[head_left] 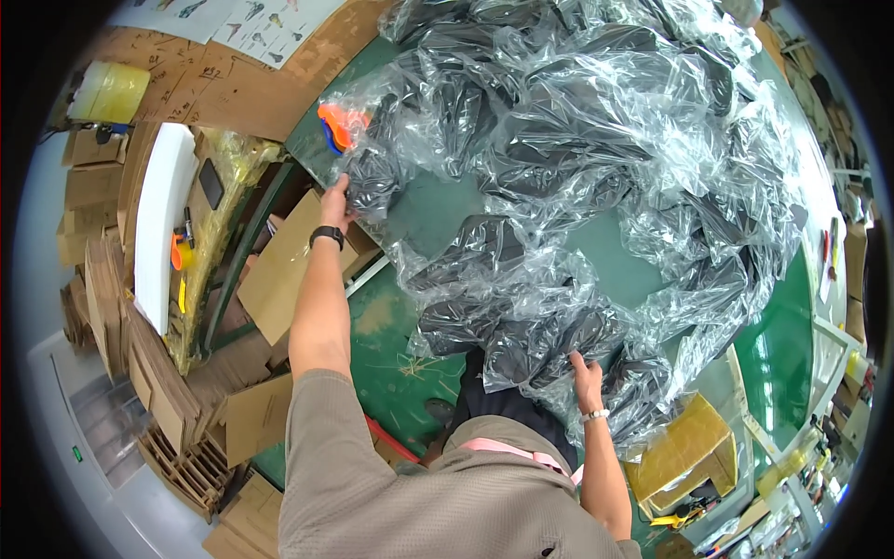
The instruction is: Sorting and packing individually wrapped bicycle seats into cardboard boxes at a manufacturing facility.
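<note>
Left hand (336, 207) gripping a dark bagged piece (375, 179); orange-and-blue object (344, 128) just beyond. Right hand (588, 383) pinching a second bagged piece (593, 332); bagged heap (596, 121) spreads beyond that grip.

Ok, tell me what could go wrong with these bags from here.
The clear bags of dark items overlap in a heap, so pulling one might drag others along. Those by the right hand lie close to the person's waist and seem to reach past the table edge; they could slip off. The left hand is near an orange-and-blue object, which a bag might catch.
</note>
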A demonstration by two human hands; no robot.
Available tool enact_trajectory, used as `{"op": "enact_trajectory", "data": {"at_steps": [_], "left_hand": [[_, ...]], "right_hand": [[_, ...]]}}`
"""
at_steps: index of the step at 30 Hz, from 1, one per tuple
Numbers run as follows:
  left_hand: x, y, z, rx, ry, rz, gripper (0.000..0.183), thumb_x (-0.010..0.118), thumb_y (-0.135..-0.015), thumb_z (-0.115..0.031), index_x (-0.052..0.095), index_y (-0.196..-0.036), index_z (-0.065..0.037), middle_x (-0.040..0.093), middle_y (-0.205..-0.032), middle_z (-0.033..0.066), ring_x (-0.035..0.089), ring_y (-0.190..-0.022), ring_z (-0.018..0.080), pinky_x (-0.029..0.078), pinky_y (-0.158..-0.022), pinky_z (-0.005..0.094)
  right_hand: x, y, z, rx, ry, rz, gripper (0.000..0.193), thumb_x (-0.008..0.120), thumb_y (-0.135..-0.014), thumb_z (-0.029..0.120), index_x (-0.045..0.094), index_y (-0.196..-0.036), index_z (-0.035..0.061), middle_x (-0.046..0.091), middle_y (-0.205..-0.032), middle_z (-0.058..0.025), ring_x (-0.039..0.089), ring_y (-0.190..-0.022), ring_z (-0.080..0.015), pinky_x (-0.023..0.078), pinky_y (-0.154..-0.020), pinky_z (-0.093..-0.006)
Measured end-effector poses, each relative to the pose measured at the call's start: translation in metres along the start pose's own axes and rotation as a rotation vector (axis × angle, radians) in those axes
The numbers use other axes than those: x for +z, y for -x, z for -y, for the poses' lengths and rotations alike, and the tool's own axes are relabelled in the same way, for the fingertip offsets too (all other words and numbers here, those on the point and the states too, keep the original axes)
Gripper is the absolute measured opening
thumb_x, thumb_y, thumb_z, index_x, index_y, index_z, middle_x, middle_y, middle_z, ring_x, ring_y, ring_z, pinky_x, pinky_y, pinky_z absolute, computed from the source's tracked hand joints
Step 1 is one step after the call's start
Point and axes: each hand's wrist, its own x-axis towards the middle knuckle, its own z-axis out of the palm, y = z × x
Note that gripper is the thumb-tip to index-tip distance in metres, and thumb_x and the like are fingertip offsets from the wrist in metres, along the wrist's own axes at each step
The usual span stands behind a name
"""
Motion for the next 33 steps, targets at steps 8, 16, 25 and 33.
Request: {"op": "enact_trajectory", "data": {"at_steps": [8,16,25,33], "left_hand": [[0.017,-0.014,-0.024,0.705,-0.862,-0.778,0.054,0.064,-0.082,-0.032,0.053,-0.118,0.006,0.059,-0.115,0.0217,0.053,-0.112,0.0358,0.039,-0.098,0.0425],[0.07,0.062,-0.02,1.264,-1.218,-0.522,0.058,0.07,-0.072,-0.028,0.052,-0.119,0.001,0.052,-0.124,0.02,0.045,-0.118,0.0401,0.035,-0.1,0.0484],[0.184,0.047,0.035,0.556,-0.762,-0.128,0.045,0.064,-0.082,-0.031,0.055,-0.112,0.001,0.066,-0.099,0.0184,0.063,-0.087,0.037,0.049,-0.079,0.0449],[0.173,0.051,0.055,0.621,-0.614,0.082,0.049,0.065,-0.081,-0.026,0.052,-0.12,0.001,0.063,-0.105,0.0187,0.061,-0.095,0.034,0.048,-0.083,0.0406]], "right_hand": [[0.0,-0.002,-0.005,-0.009,0.018,-0.041,0.05,0.067,-0.081,0.041,0.061,-0.09,-0.0076,0.06,-0.076,-0.0075,0.052,-0.068,-0.0156,0.043,-0.064,-0.032],[0.002,-0.005,-0.005,0.008,-0.011,0.025,0.049,0.067,-0.082,0.041,0.061,-0.091,-0.0065,0.058,-0.075,-0.0048,0.05,-0.067,-0.0143,0.042,-0.063,-0.0308],[0.007,-0.002,0.001,-0.045,-0.006,-0.002,0.049,0.067,-0.081,0.04,0.058,-0.079,-0.0081,0.056,-0.07,-0.0061,0.049,-0.064,-0.0146,0.041,-0.06,-0.0308],[0.0,-0.002,0.002,0.004,-0.009,0.007,0.05,0.067,-0.08,0.043,0.057,-0.077,-0.0061,0.056,-0.07,-0.0071,0.049,-0.065,-0.0149,0.041,-0.06,-0.031]]}}
